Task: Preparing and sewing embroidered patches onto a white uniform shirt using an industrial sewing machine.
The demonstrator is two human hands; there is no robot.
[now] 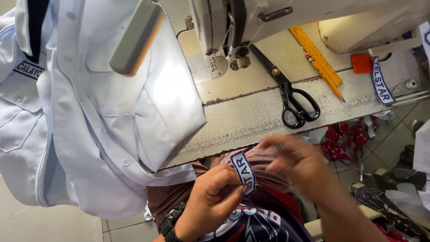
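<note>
Closest to me, my left hand (210, 199) pinches a small white name patch with a blue border (244, 171) between thumb and curled fingers, just above my lap. My right hand (293, 161) sits beside it, blurred; its fingers look half curled, and I cannot tell whether they hold anything. Beyond lie black scissors (291, 96) on the worn table (233, 121), white shirts (103, 116) at left, then the sewing machine (233, 22)
</note>
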